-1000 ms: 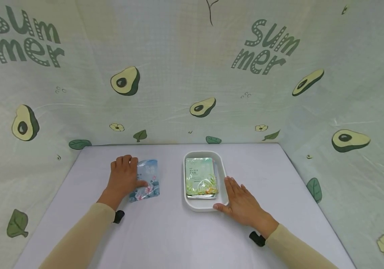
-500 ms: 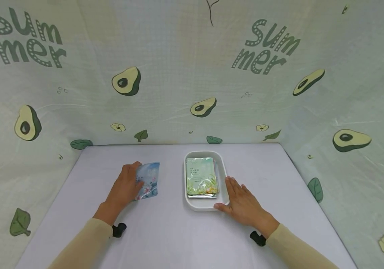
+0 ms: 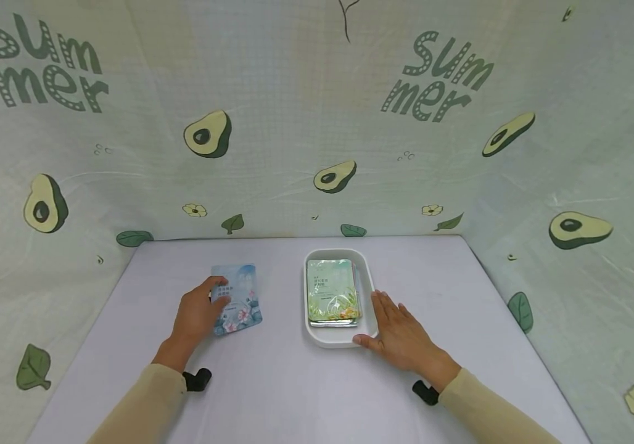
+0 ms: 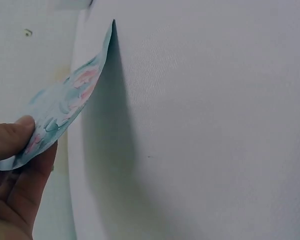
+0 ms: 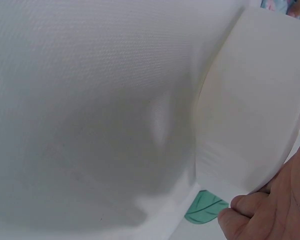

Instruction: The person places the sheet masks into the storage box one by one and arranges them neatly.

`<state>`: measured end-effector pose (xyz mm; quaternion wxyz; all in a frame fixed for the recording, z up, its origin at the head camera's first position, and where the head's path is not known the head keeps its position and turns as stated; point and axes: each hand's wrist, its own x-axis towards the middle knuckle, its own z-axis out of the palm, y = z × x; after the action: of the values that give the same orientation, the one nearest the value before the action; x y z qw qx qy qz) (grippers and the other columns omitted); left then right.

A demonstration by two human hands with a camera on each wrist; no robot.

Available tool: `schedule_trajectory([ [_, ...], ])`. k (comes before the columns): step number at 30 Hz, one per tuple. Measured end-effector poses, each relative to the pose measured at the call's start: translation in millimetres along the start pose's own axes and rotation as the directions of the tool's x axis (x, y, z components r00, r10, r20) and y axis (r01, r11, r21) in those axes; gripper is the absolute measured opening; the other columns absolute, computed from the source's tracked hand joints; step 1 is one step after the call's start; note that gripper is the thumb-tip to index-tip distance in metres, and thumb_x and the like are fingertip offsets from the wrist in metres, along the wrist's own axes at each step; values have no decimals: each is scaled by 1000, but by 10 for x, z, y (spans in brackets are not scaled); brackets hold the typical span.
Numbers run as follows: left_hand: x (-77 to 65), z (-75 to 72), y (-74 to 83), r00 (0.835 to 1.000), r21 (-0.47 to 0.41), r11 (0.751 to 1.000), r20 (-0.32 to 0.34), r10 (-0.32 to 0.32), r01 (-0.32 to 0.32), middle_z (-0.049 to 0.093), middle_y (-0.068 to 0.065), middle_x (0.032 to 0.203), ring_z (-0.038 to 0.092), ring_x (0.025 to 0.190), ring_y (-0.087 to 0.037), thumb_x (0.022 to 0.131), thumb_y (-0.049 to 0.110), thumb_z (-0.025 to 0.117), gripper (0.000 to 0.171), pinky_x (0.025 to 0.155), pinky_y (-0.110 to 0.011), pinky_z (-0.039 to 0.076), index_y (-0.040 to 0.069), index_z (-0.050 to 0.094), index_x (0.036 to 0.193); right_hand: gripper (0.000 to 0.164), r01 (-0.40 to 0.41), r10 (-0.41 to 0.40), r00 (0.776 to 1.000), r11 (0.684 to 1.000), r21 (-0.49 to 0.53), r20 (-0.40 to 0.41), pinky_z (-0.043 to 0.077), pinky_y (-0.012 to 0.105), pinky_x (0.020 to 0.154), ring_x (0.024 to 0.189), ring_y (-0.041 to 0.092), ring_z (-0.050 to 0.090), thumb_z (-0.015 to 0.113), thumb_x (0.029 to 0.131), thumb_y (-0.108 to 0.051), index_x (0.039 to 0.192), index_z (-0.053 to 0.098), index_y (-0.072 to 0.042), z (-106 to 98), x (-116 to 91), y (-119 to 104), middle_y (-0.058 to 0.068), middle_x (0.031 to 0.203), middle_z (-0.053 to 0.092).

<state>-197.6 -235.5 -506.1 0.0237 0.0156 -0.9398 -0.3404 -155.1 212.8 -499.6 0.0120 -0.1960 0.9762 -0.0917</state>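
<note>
My left hand (image 3: 195,311) pinches the left edge of a flat blue packet (image 3: 242,299) printed with pink flowers. In the left wrist view the thumb lies on top of the packet (image 4: 65,107), the fingers are underneath, and its far end bends upward above the white table. My right hand (image 3: 406,339) rests along the right side of a white tray (image 3: 325,336), fingers straight and thumb at the near corner. A green packet (image 3: 330,290) lies uppermost on a small stack in the tray. The right wrist view shows the tray's outer wall (image 5: 250,100) beside the fingers.
The white table (image 3: 284,394) ends at the back and sides against a hanging cloth (image 3: 272,92) with avocado prints. A black wrist-worn device (image 3: 197,379) shows below the left hand, another (image 3: 425,393) below the right.
My left hand has moved slightly nearer and grips the blue packet farther to its left edge. The packet's face now shows more fully. The right hand and tray have stayed put.
</note>
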Motion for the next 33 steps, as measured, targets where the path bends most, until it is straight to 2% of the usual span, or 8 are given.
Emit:
schedule_trajectory([
  [3,25,4,-37,1000,-48,999,-5,-14,13,68,-24,127,64,86,-29,102,21,72,41,62,-35,50,16,60,141,112,5,-5,1000,1000,-6,-2,34,64,121,156,42,32,49,97,-78,162,25,10,-2,-1,-1,30,167,31],
  [6,62,6,-29,1000,-93,995,3,-29,29,61,-25,143,66,109,-38,102,24,72,41,78,-44,57,16,60,141,111,12,-12,1000,1000,-12,-7,35,64,120,156,43,34,50,98,-77,161,27,11,-9,-3,-4,31,166,33],
  [10,118,7,63,999,-164,986,31,-35,40,58,-24,148,60,127,-45,101,24,73,43,99,-56,54,15,60,141,110,12,-12,1000,1000,-13,-12,35,64,120,155,43,34,50,98,-76,161,27,11,-16,-3,-5,32,165,33],
  [16,195,-13,311,998,-262,964,62,-19,34,57,-20,150,54,137,-43,100,22,75,43,109,-58,49,13,61,139,111,8,-8,1000,1000,-9,-8,35,63,120,156,43,34,50,98,-77,161,26,11,-25,0,-11,32,166,33],
  [21,274,13,622,993,-351,935,117,-14,54,50,-17,159,45,147,-44,99,22,77,43,110,-57,49,16,61,138,111,7,-7,1000,1000,-10,-5,34,64,120,156,43,34,49,98,-77,161,26,11,-29,8,-8,32,166,33],
  [26,368,194,1003,988,-371,928,152,15,43,51,-13,159,42,150,-42,97,21,79,40,114,-59,46,17,64,134,112,2,-2,1000,1000,-13,3,34,64,121,156,43,33,50,98,-77,162,25,11,-27,11,1,31,166,32],
  [30,430,424,1276,985,-346,937,174,23,39,56,-14,154,47,147,-40,94,20,82,38,112,-58,48,19,67,130,112,-1,1,1000,1000,-6,16,34,64,121,156,43,32,49,97,-78,162,24,10,-22,12,0,31,167,31],
  [33,465,599,1416,982,-318,947,190,21,41,60,-15,149,51,142,-39,93,21,82,37,109,-57,51,20,69,128,113,-2,2,1000,1000,2,23,33,64,121,157,43,32,48,97,-79,163,23,9,-22,10,-5,30,167,30],
])
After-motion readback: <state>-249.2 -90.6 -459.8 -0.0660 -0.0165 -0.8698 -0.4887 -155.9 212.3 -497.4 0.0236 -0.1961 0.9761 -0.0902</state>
